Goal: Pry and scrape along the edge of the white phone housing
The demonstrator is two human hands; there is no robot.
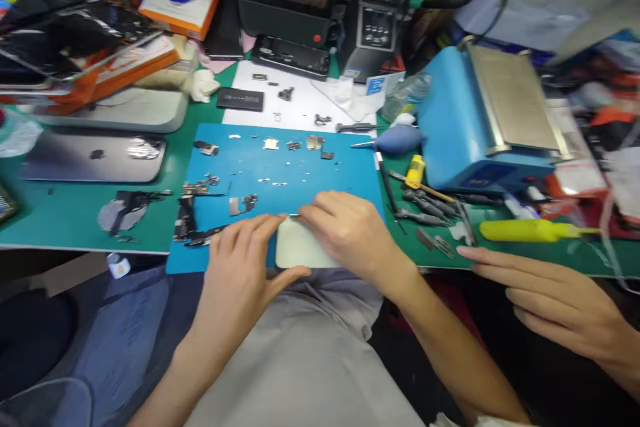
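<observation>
A pale, round-cornered panel that looks like the back of a phone (300,247) lies at the near edge of the blue mat, between my hands. My left hand (243,247) grips its left side, fingers at the far corner and thumb along the near edge. Bent over the panel's right part, my right hand (350,230) has its fingers pinched at the far edge. A tiny dark metallic bit (294,215) shows at those fingertips; what it belongs to is hidden. Small phone parts (243,205) lie just beyond my left fingers.
Another person's hand (565,300) reaches in from the right. Small parts cover the blue mat (320,183). A blue machine (450,127), a blower bulb (397,140), several tools (425,203) and a yellow-green tube (525,231) stand or lie rightward. A silver phone back (75,157) lies left.
</observation>
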